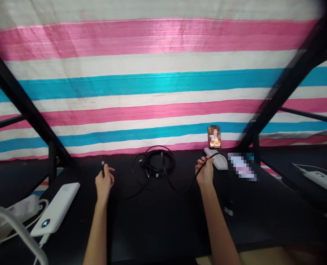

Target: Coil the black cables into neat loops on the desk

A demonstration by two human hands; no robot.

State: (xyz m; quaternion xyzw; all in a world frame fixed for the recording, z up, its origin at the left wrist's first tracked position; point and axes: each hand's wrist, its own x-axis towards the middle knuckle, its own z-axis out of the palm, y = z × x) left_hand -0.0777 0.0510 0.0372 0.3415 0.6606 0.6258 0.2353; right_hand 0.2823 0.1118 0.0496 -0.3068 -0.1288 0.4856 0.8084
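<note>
My left hand [104, 180] is closed on the black plug end of a cable [103, 168], its metal tip pointing away from me. My right hand [206, 172] pinches a black cable [192, 181] that runs over the fingers from the middle of the table. Between my hands lies a loose coil of black cable [160, 170], with a few small plug ends among its loops. Whether both held lengths belong to one cable, I cannot tell. Just beyond my right hand is a white stand-like object [221, 162].
A lit phone [214, 138] stands upright at the back right, beside a blurred-out flat item [242, 167]. A white power bank [57, 208] and a white power strip [17, 211] lie at left. Another white device [323, 180] is at far right. Black frame bars [287, 88] slant up both sides.
</note>
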